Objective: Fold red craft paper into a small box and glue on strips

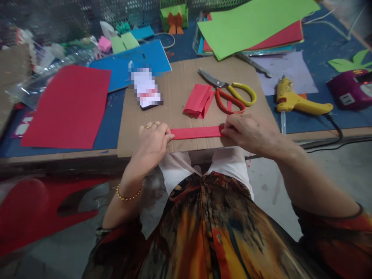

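A narrow red paper strip (197, 133) lies stretched sideways over the brown cardboard (145, 144) near the table's front edge. My left hand (154, 141) pinches its left end between thumb and fingers. At the other end, my right hand (251, 133) is closed on the strip, hiding that tip. Just beyond the strip sits a small folded red paper piece (198, 101). Scissors (225, 88) with one yellow and one red handle lie beside it, blades pointing away to the left. A thin red scrap (229, 105) shows by the red handle.
A phone (147, 89) rests on the cardboard. Red paper (68, 108) and blue sheets (154, 58) lie left. Green sheets (255, 23) are stacked at the back. A yellow glue gun (302, 101) with a cord and a purple tape dispenser (350, 90) stand right.
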{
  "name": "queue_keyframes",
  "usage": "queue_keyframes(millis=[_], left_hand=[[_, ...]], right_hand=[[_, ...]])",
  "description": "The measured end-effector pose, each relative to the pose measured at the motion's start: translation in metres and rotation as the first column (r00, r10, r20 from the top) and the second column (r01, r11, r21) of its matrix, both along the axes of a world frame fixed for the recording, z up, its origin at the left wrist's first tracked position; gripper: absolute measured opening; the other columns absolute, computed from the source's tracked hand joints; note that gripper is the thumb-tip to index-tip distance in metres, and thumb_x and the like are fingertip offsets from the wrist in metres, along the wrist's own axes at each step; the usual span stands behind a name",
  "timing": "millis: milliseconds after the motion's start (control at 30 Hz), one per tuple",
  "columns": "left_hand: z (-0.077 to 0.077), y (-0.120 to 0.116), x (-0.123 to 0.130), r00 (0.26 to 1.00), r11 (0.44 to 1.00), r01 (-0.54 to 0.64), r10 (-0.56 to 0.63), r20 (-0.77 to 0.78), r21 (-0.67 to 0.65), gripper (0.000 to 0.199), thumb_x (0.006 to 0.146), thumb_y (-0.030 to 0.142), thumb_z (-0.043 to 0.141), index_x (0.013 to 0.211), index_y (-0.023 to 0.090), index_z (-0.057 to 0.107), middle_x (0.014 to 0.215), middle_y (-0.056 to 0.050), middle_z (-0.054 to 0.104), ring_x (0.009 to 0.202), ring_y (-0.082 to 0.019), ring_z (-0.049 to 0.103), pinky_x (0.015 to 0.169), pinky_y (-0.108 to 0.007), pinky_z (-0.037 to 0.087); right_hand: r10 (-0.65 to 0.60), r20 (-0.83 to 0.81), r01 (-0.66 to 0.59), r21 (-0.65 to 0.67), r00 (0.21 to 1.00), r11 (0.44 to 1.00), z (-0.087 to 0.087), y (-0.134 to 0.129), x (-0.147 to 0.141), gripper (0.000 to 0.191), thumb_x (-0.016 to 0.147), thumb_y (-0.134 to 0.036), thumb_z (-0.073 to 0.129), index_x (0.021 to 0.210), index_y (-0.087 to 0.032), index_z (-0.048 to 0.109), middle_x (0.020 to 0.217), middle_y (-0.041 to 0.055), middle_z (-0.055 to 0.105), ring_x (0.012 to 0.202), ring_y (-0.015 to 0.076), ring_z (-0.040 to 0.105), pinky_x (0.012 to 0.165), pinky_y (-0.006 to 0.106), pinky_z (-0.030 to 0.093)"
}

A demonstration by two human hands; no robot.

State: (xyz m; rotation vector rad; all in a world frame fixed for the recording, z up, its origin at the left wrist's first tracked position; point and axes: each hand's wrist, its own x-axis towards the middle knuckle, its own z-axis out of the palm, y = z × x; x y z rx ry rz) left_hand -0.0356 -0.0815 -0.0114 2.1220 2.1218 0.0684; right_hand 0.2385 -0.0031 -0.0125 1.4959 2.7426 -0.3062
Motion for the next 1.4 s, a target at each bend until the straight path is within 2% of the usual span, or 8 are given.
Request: queue_keyframes(millis=[500,700,833,933,1033,1167,1267,1400], left_hand=[[0.005,-0.002,0.000,0.994,0.999,-0.047,0.047,0.102,-0.004,0.008,0.102,0.024,0.058,0.095,0.022,0.062,0.093,-0.005,0.068,0.099,-0.029,0.061,0.093,-0.043,0.042],[-0.003,-0.015,0.015,0.996,0.963,-0.026,0.048,-0.077,0.270,0.015,0.103,0.021,0.056,0.099,0.019,0.070,0.112,-0.015,0.068,0.103,-0.033,0.058,0.086,-0.045,0.040],[-0.012,-0.022,0.028,0.980,0.938,0.141,-0.089,-0.176,0.315,0.040,0.107,0.012,0.037,0.091,0.018,0.073,0.104,-0.015,0.069,0.092,-0.029,0.058,0.086,-0.046,0.042],[-0.018,-0.032,0.037,0.963,0.943,0.218,-0.166,-0.214,0.250,0.052,0.107,0.008,0.024,0.111,0.011,0.076,0.102,-0.020,0.070,0.093,-0.030,0.061,0.093,-0.049,0.048],[-0.020,-0.048,0.049,0.960,0.966,0.188,-0.142,-0.241,0.179,0.056,0.106,0.006,0.024,0.147,0.002,0.062,0.118,-0.027,0.071,0.110,-0.036,0.066,0.102,-0.055,0.050],[-0.024,-0.061,0.067,0.925,0.969,0.176,-0.102,-0.365,0.175,0.059,0.112,0.032,0.043,0.170,0.020,0.038,0.141,-0.028,0.064,0.130,-0.041,0.063,0.110,-0.059,0.050],[-0.026,-0.057,0.075,0.894,0.971,0.167,-0.077,-0.442,0.170,0.083,0.101,0.066,0.056,0.172,0.032,0.031,0.131,-0.027,0.068,0.115,-0.040,0.069,0.097,-0.057,0.057],[-0.026,-0.049,0.079,0.887,0.968,0.165,-0.063,-0.458,0.187,0.099,0.093,0.073,0.061,0.173,0.033,0.021,0.111,-0.019,0.070,0.098,-0.032,0.069,0.088,-0.049,0.058]], right_hand=[[-0.042,-0.164,0.032,-0.060,0.986,0.998,-0.006,0.000,0.010,0.009,0.094,-0.031,0.061,0.093,-0.025,0.068,0.086,0.0033,0.073,0.079,0.0229,0.062,0.069,0.033,0.033],[-0.010,-0.159,0.016,0.036,0.987,0.999,-0.007,-0.007,0.014,0.012,0.097,-0.027,0.056,0.095,-0.021,0.066,0.101,0.0084,0.070,0.083,0.0233,0.059,0.072,0.034,0.035],[0.091,-0.112,-0.064,0.227,0.990,0.972,-0.010,-0.018,0.007,0.022,0.104,-0.021,0.046,0.101,-0.019,0.068,0.109,0.0125,0.067,0.093,0.0261,0.057,0.078,0.037,0.037],[0.159,-0.008,-0.148,0.324,0.987,0.934,-0.011,-0.031,0.001,0.034,0.107,-0.014,0.036,0.100,-0.018,0.069,0.105,0.0144,0.067,0.093,0.0276,0.054,0.079,0.038,0.036],[0.199,0.041,-0.199,0.379,0.979,0.904,-0.015,-0.044,-0.001,0.034,0.108,-0.015,0.038,0.096,-0.017,0.071,0.098,0.0148,0.067,0.089,0.0279,0.051,0.078,0.039,0.035],[0.197,0.048,-0.194,0.515,0.979,0.835,-0.024,-0.058,-0.002,0.034,0.110,-0.031,0.045,0.118,-0.014,0.074,0.096,0.0154,0.066,0.086,0.0292,0.048,0.075,0.039,0.035],[0.209,0.043,-0.192,0.607,0.977,0.772,-0.032,-0.063,-0.004,0.043,0.108,-0.040,0.051,0.144,-0.021,0.066,0.095,0.0134,0.064,0.085,0.0297,0.047,0.074,0.038,0.034],[0.212,0.071,-0.203,0.675,0.975,0.709,-0.042,-0.064,-0.007,0.040,0.105,-0.037,0.059,0.142,-0.023,0.069,0.090,0.0114,0.063,0.081,0.0286,0.048,0.074,0.038,0.035]])
